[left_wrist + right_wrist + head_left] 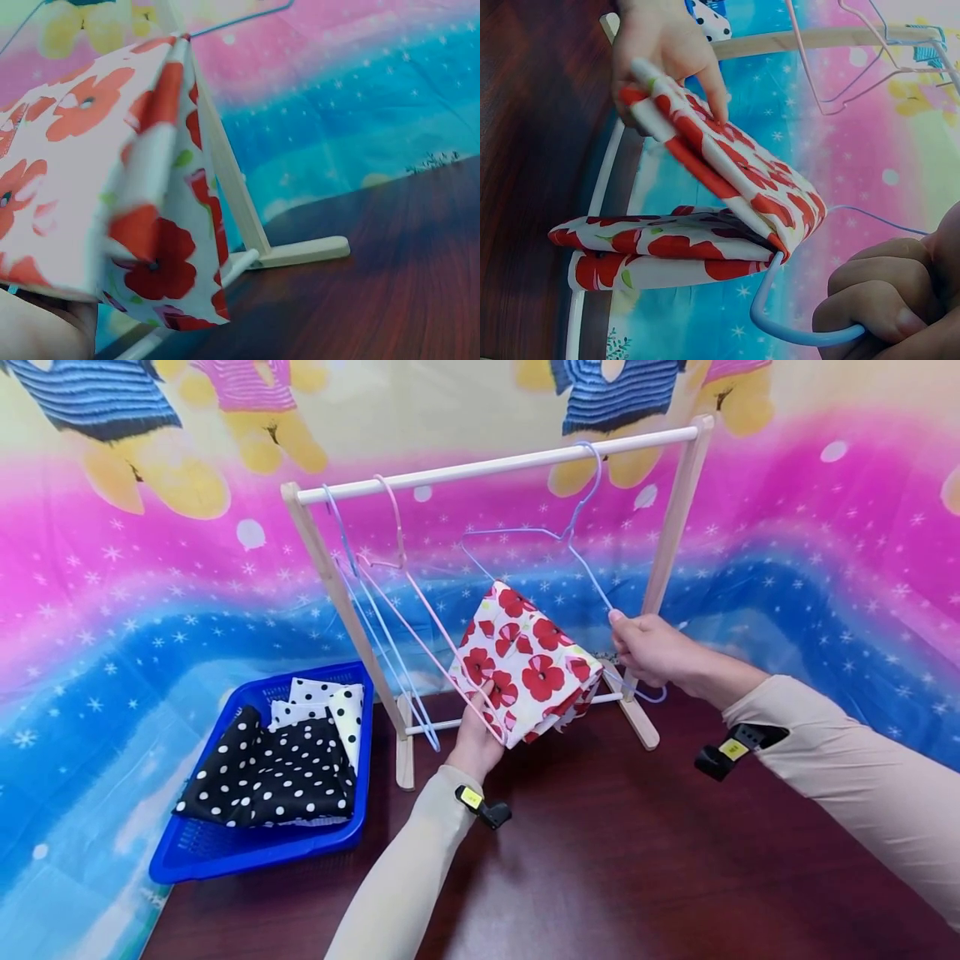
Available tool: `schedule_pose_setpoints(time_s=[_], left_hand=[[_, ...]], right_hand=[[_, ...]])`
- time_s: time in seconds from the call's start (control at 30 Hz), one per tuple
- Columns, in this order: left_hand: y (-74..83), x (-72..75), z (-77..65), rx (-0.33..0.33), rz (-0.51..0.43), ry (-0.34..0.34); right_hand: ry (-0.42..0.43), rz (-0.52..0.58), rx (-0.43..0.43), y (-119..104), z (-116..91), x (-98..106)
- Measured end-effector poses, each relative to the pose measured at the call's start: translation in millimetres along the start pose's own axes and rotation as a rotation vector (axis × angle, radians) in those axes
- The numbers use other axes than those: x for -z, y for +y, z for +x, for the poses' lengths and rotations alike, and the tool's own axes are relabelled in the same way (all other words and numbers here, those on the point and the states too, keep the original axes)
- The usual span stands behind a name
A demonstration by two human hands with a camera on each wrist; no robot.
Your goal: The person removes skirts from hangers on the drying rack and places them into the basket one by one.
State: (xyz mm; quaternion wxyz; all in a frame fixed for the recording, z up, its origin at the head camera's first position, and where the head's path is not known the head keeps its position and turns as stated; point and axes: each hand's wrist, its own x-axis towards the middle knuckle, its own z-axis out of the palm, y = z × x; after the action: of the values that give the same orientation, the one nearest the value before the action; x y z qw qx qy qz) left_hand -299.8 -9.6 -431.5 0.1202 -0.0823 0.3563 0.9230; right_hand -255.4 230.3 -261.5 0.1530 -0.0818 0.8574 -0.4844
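A white cloth with red flowers [542, 675] is folded over the lower bar of a light-blue hanger [576, 518], whose hook sits on the rack's top rail. My left hand [477, 743] pinches one side of the cloth, thumb on top and fingers underneath. The right wrist view shows the two layers of cloth [742, 161] spread apart below the bar. With curled fingers my right hand [654, 647] grips the hanger's right arm near its lower corner. A pink hanger [431, 610] overlaps the cloth and my left hand in the head view.
The wooden rack [677, 518] stands on a dark red-brown table [600, 860]. Another blue hanger [386, 643] hangs at the rail's left end. Left of the rack, a blue basket [258, 860] holds black and white polka-dot cloths [281, 768]. A patterned backdrop [135, 635] surrounds the table.
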Motion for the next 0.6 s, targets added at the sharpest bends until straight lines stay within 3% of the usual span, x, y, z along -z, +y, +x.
schedule_pose_setpoints(time_s=[0.33, 0.6], left_hand=[[11.4, -6.5, -15.6, 0.004, -0.005, -0.008], [14.6, -10.2, -35.4, -0.017, 0.062, -0.008]], right_hand=[[0.003, -0.011, 0.000, 2, -1, 4], [0.024, -0.020, -0.008, 4, -1, 10]])
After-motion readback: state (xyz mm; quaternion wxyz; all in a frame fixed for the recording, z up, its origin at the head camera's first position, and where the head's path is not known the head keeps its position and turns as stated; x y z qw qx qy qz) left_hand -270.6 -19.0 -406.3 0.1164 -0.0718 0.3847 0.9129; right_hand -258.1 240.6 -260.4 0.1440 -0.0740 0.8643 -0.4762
